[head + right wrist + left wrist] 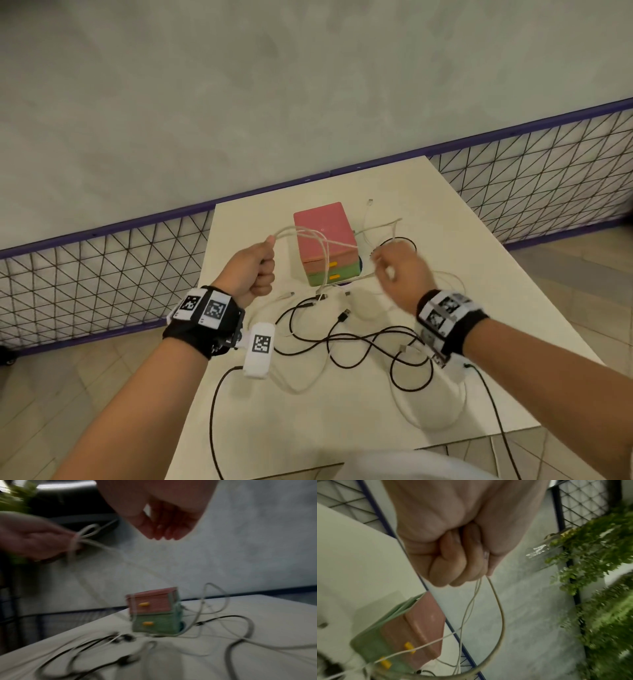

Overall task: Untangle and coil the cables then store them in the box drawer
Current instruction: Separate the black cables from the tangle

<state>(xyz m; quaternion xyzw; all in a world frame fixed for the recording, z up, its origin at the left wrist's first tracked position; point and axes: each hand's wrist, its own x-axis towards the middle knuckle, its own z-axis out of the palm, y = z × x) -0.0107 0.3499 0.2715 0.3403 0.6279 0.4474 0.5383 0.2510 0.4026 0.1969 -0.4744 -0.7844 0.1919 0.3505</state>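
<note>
I see the left hand [252, 270] fisted tight round loops of the white cable [310, 238], raised above the bench [462, 246] just left of the box. In the left wrist view the strands leave the fist [453, 555] and hang down over the box [412, 632].

The right hand [400, 274] is up at the same height, to the right of the box, fingers loosely curled. A strand runs by the fingertips, but the picture is blurred and I cannot tell if it pinches the strand or is just beside it. In the right wrist view its fingers [163, 530] hang bunched, nothing plainly between them.

The box [325, 240] sits mid-bench toward the far edge: pink drawer [150, 604] on top, green drawer [154, 623] under, both flush with the front.

Black cable [359, 342] and more white loops lie tangled on the near half of the bench. One black run goes over the near-left edge, another over the near-right edge.

Bare bench to the far right of the box. A mesh fence [102, 267] runs behind the far edge.
</note>
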